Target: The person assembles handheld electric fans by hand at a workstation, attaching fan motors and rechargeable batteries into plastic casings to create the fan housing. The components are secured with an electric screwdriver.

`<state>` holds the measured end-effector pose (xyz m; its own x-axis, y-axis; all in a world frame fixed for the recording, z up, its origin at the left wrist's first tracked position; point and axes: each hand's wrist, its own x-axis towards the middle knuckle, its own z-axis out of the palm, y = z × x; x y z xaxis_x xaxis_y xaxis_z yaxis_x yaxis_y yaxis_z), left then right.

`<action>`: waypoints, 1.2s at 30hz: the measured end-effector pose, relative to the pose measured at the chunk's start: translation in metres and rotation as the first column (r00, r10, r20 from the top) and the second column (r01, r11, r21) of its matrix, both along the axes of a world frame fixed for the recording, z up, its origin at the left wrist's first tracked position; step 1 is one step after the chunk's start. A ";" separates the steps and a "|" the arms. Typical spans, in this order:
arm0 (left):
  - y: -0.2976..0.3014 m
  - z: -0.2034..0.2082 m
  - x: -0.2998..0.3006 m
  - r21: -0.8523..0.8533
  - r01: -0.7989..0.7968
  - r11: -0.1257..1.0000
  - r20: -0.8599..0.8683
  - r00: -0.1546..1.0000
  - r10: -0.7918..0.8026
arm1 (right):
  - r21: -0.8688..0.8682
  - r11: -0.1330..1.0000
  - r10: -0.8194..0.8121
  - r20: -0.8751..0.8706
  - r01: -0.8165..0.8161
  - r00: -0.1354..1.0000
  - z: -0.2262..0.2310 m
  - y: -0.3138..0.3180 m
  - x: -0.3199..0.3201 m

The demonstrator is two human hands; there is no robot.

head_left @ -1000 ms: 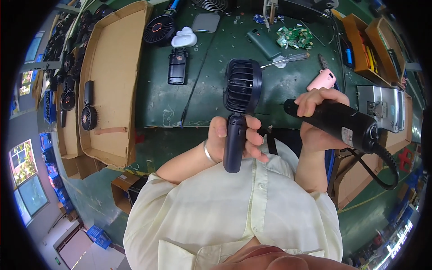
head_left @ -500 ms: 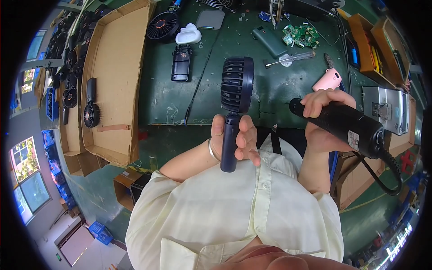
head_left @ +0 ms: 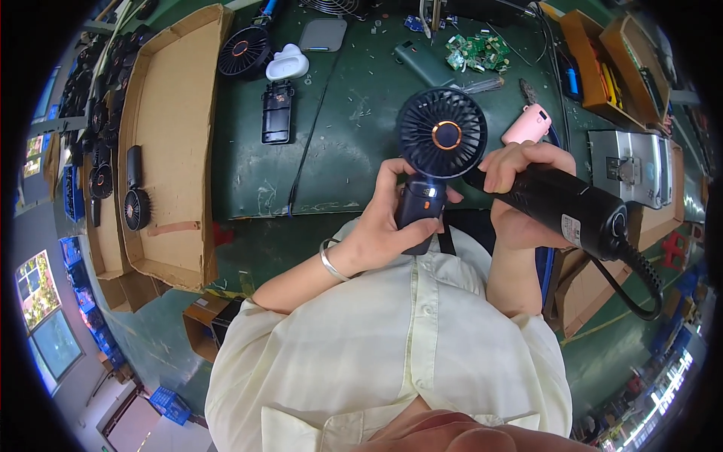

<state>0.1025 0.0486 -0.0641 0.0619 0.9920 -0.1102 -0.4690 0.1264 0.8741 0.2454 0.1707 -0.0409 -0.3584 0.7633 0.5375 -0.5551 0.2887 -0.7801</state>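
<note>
My left hand [head_left: 384,218] is wrapped round the dark handle of a small handheld fan [head_left: 444,134]. The fan stands upright in front of my chest, its round grille with an orange ring turned toward me. My right hand [head_left: 531,188] grips a thick black corded power tool [head_left: 576,205], apparently an electric screwdriver. Its narrow end points left, close beside the lower right of the fan head; whether they touch I cannot tell. The cable loops down from the tool's right end. Part of the fan handle is hidden by my fingers.
A cardboard tray [head_left: 169,98] holding another fan stands left. On the green bench [head_left: 354,143] lie a black casing [head_left: 277,113], a white cloud-shaped piece [head_left: 288,62], a dark green device [head_left: 424,63], circuit boards [head_left: 479,53] and a pink device [head_left: 527,124]. A metal box [head_left: 631,167] stands right.
The fan has turned from edge-on to face me and moved right, toward the power tool. My left fingers have shifted round its handle. The view has shifted slightly.
</note>
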 end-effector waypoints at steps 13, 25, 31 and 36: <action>0.001 0.008 -0.001 -0.182 -0.140 0.973 0.200 0.964 0.176 | -0.008 0.999 0.053 -0.053 -0.053 0.997 0.004 0.000 0.002; -0.002 -0.010 -0.003 -0.137 0.122 0.983 0.785 0.619 0.033 | 0.145 0.983 0.135 -0.167 -0.111 0.977 0.063 -0.027 0.006; -0.004 0.003 -0.001 -0.204 0.099 0.974 0.571 0.820 0.036 | 0.079 0.980 0.193 -0.176 -0.181 0.965 0.067 -0.032 0.021; -0.005 -0.001 0.002 -0.101 0.134 0.986 0.355 0.930 -0.090 | 0.051 0.957 0.290 -0.149 -0.286 0.945 0.068 -0.035 0.022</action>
<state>0.1050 0.0439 -0.0650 0.2279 0.9568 -0.1807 -0.7176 0.2904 0.6330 0.2678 0.1354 0.0273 -0.4723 0.6237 0.6229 -0.7299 0.1195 -0.6730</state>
